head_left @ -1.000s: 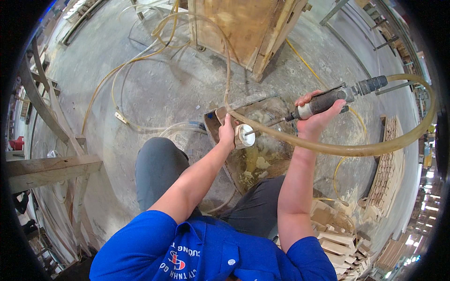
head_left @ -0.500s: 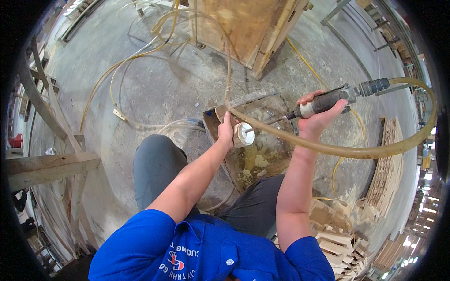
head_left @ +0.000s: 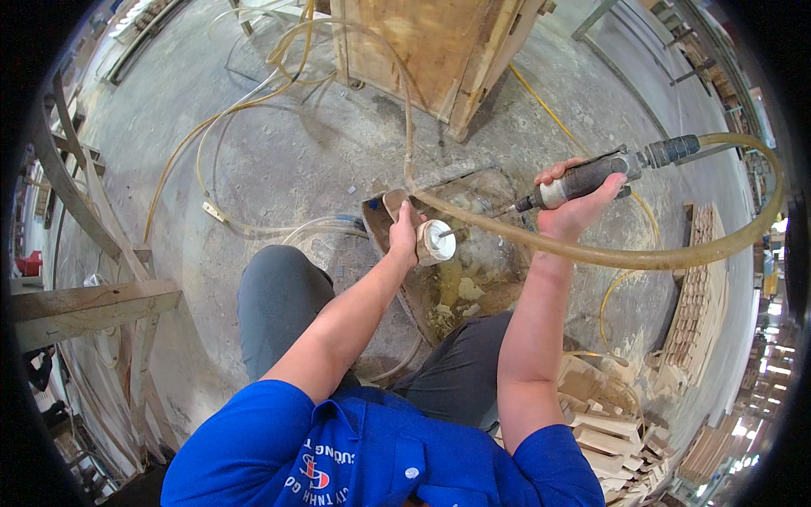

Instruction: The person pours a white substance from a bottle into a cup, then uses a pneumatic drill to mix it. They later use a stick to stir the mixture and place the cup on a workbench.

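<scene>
My left hand (head_left: 405, 237) is closed around a small pale container (head_left: 429, 252) of white material, its mouth tilted toward the right. My right hand (head_left: 573, 221) grips a dark, straight pneumatic drill (head_left: 583, 182) with a pale collar. From the drill's chuck a thin metal rod (head_left: 512, 209) runs left toward the container, and its tip reaches into the white material. A thick yellowish air hose (head_left: 659, 257) leaves the drill's back end, loops round and crosses in front of the rod. Under both hands lies a stained shallow tray (head_left: 498, 291) on the floor.
A wooden cabinet (head_left: 397, 59) stands ahead. Several thin hoses (head_left: 198, 139) wind over the concrete floor at left. A wooden frame (head_left: 101, 304) is on the left. Stacked wood pieces (head_left: 697, 296) and a pile of offcuts (head_left: 604, 431) lie to the right.
The view has shifted slightly. Both hands keep their grips, and the rod stays in the container. The hose loop sits slightly higher in the picture.
</scene>
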{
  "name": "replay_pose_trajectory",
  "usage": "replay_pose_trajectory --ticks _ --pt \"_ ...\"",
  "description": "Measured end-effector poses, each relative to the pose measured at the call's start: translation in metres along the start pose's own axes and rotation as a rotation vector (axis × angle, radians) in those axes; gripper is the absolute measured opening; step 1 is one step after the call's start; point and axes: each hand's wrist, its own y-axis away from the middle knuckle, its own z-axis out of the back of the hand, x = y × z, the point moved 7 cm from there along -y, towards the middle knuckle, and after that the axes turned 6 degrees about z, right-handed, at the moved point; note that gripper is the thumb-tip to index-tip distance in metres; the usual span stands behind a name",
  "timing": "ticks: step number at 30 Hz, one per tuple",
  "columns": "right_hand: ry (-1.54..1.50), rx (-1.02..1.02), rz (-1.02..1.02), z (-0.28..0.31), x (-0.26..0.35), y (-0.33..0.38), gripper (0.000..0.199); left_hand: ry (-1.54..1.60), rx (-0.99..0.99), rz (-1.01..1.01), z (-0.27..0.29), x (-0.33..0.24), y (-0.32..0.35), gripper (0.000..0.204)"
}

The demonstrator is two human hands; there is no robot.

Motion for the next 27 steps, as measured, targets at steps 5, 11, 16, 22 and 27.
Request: replay_pose_trajectory --ticks 5,11,16,22,27 --pt "0.013 0.021 0.030 0.0023 0.0034 -0.0023 0.067 0.024 0.016 0.004 -0.0018 0.0014 0.0014 0.048" --pt "0.014 0.023 0.024 0.0007 0.0054 -0.0005 0.067 -0.014 -0.008 0.001 0.0025 -0.0009 0.0044 0.049" --pt "-0.014 0.045 0.017 0.0004 0.0054 -0.0017 0.067 0.021 0.025 0.026 0.0023 0.0031 0.0025 0.050" --pt "0.027 0.050 0.063 0.0043 0.0099 -0.0033 0.066 0.008 0.040 0.054 -0.0003 0.0031 0.0055 0.045" --pt "0.021 0.005 0.012 0.0032 0.0085 -0.0013 0.065 0.062 0.028 0.051 -0.0008 0.0037 0.0069 0.042"
